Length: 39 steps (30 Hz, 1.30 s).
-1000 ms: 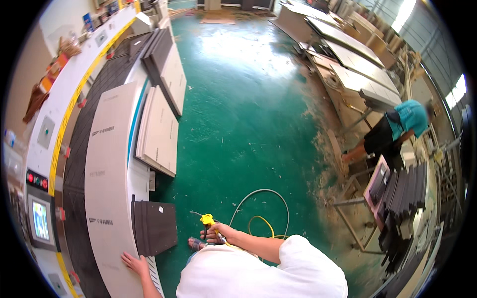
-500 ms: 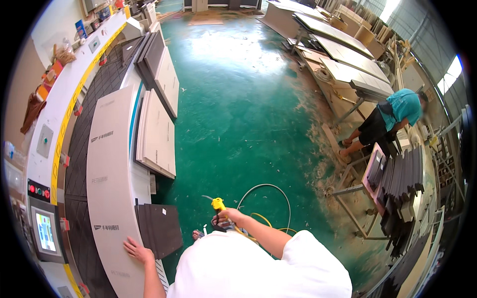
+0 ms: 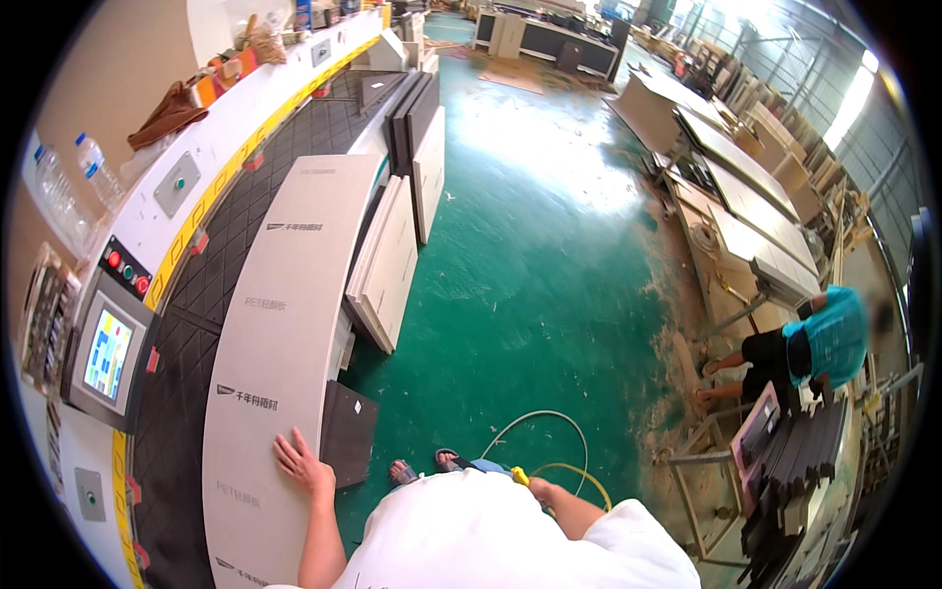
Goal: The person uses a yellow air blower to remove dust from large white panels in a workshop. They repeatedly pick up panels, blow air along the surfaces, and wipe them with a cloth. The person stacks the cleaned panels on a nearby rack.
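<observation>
My left hand [image 3: 306,465] lies flat with its fingers spread on a long pale board [image 3: 280,324] with printed marks. The board rests along a machine bed of dark, ridged panels. Low by my right side, my right hand [image 3: 543,488] is closed on a yellow air blow gun [image 3: 519,475]. My white shirt hides part of that hand and most of the gun. A yellow hose [image 3: 589,477] curls beside it. Just right of my left hand, a dark panel [image 3: 348,432] leans against the bed's side.
More panels [image 3: 388,270] stand along the bed. A control screen [image 3: 106,355] and push buttons are at the left. A grey hose [image 3: 549,412] loops over the green floor. At the right, a person in a teal shirt [image 3: 834,334] bends near stacked dark strips [image 3: 797,452].
My view has turned left. My left hand has slid farther up the board. The blow gun has dropped back toward my body, where my shirt now mostly covers it.
</observation>
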Available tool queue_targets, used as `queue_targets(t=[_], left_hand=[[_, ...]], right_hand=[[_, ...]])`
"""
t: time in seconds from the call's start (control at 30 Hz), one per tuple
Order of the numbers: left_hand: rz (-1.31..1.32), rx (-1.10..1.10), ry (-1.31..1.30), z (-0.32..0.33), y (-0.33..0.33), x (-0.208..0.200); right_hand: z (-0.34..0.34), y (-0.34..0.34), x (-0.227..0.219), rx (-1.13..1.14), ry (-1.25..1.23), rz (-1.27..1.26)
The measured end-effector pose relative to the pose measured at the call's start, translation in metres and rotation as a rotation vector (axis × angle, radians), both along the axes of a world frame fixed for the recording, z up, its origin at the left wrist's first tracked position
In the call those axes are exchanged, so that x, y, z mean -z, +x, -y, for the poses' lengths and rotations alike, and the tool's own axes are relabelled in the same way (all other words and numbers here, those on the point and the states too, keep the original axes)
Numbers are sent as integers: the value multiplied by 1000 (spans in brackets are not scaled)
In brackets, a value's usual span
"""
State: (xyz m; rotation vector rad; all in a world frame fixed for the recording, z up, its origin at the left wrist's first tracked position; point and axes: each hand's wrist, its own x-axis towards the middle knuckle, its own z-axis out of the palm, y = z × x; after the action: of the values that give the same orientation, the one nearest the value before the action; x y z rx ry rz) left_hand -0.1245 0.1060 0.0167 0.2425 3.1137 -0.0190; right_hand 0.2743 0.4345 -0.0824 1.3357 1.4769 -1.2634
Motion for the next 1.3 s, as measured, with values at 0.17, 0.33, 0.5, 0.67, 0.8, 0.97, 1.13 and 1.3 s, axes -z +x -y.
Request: queue_targets(t=[0.17, 0.33, 0.5, 0.67, 0.8, 0.97, 1.13, 1.3], left_hand=[[-74, 30, 85, 8, 1, 1], [-60, 49, 131, 3, -6, 2], [-95, 76, 69, 13, -1, 14], [-127, 51, -51, 10, 0, 23], [-67, 56, -55, 7, -1, 21], [-142, 97, -32, 20, -11, 39], [-180, 110, -7, 24, -17, 51], [-223, 252, -1, 10, 2, -9]], right_hand=[[3, -22, 71, -52, 227, -261], [-6, -38, 97, -74, 340, -357], [-8, -42, 58, -165, 413, -286], [-6, -40, 35, -209, 410, -232], [6, -32, 34, -160, 479, -176], [11, -20, 29, -144, 337, -49], [30, 1, 31, -15, 386, -21], [42, 15, 40, 39, 348, -36]])
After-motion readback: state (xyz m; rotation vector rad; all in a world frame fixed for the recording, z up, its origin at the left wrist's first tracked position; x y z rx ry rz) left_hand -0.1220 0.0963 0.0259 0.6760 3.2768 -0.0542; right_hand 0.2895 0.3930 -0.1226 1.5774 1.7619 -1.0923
